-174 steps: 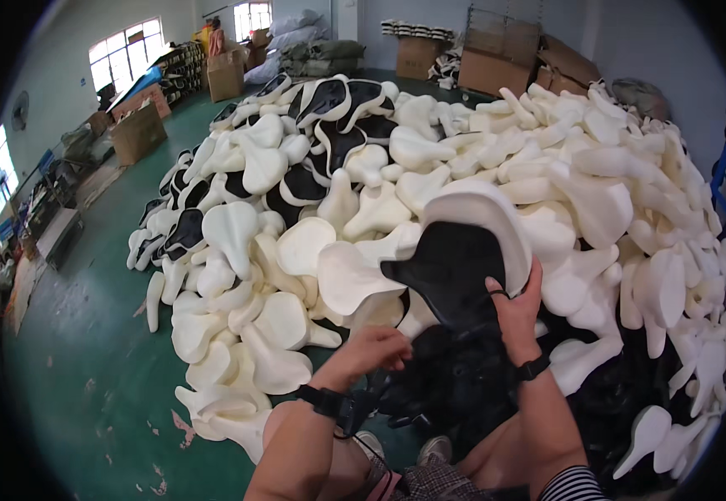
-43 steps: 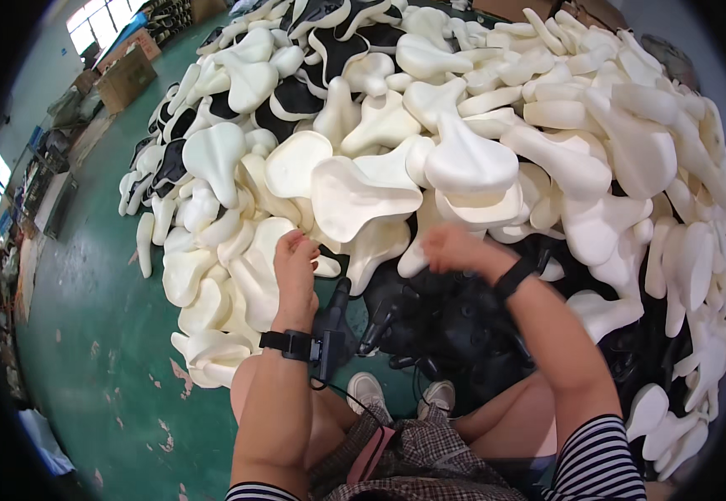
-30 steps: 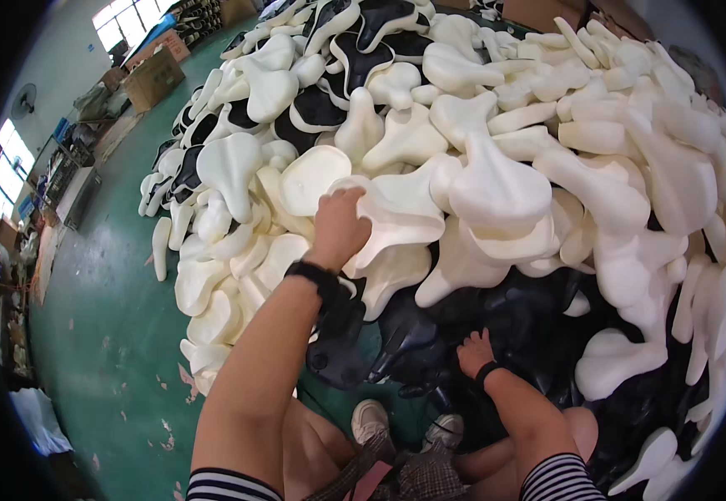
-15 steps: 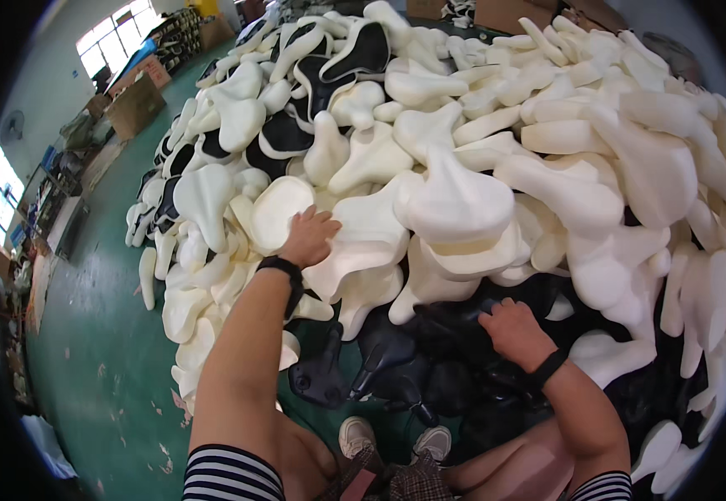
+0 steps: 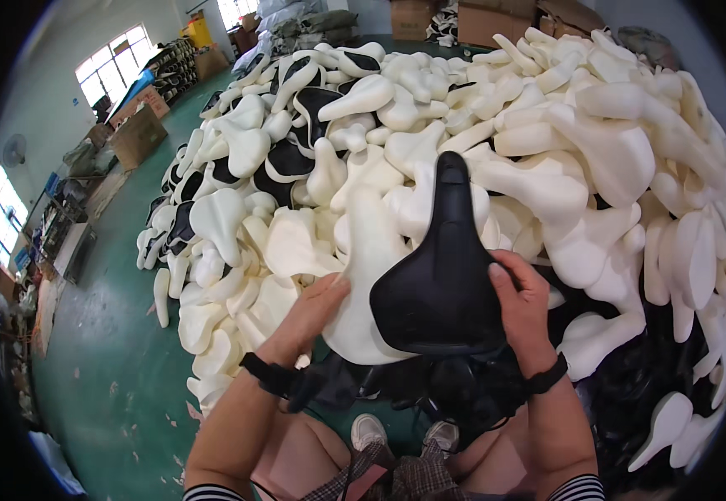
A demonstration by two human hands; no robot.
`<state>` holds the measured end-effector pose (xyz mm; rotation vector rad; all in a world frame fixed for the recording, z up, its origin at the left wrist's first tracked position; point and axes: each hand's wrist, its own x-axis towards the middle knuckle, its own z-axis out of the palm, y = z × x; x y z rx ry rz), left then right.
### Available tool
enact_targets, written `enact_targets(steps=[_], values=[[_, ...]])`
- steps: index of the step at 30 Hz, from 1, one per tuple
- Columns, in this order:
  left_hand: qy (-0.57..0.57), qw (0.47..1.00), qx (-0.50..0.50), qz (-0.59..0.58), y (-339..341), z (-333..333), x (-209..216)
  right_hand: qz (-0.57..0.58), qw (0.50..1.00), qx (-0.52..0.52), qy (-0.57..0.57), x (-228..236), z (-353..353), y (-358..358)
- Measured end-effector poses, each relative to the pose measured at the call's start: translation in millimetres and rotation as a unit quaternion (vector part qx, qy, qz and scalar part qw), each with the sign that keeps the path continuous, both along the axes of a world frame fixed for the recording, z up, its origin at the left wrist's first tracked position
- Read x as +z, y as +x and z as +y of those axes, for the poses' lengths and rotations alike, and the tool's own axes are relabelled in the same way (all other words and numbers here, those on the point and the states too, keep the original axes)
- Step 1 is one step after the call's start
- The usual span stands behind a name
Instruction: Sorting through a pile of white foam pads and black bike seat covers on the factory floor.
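Observation:
My left hand (image 5: 323, 302) grips the left edge of a cream foam bicycle saddle pad (image 5: 363, 267), its fingers hidden behind it. In my right hand (image 5: 520, 292) is a black bicycle saddle base (image 5: 442, 284), nose pointing away from me, thumb on its near face along the right edge. The two pieces are held side by side in front of me, the black one overlapping the right side of the cream one. Behind them rises a big heap of cream saddle pads (image 5: 547, 175). Black saddle bases (image 5: 630, 384) lie low at the heap's near side.
Several black-backed pads (image 5: 288, 159) show at the heap's left. Green floor (image 5: 113, 359) runs along the left, with a cardboard box (image 5: 138, 140) and shelving farther back. More cartons (image 5: 496, 21) and stacked sacks (image 5: 313, 29) stand behind the heap. My shoes (image 5: 369, 430) are just below.
Both hands have come off the heap and drawn together in front of me. The left has picked up a cream saddle pad, the right a black saddle base.

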<state>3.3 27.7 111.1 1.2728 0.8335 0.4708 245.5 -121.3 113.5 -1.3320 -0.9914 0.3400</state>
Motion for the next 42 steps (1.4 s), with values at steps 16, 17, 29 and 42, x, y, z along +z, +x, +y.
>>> enact_targets(steps=[16, 17, 29, 42], values=[[-0.143, 0.969, 0.069, -0.187, 39.7, -35.0, -36.9, -0.207, 0.976, -0.069, 0.005, -50.1, 26.7, -12.8], [-0.144, 0.968, 0.082, -0.19, 41.6, -33.0, -41.2, -0.15, 0.986, -0.073, -0.023, -49.0, 28.4, -11.7], [-0.075, 0.96, 0.132, -0.235, 29.1, -18.2, -23.5, 0.026, 0.99, 0.052, -0.126, -78.8, 7.4, 9.6], [0.015, 0.953, 0.122, -0.276, 0.1, 4.4, -43.7, 0.003, 0.98, 0.161, -0.116, -70.9, 1.1, -19.2]])
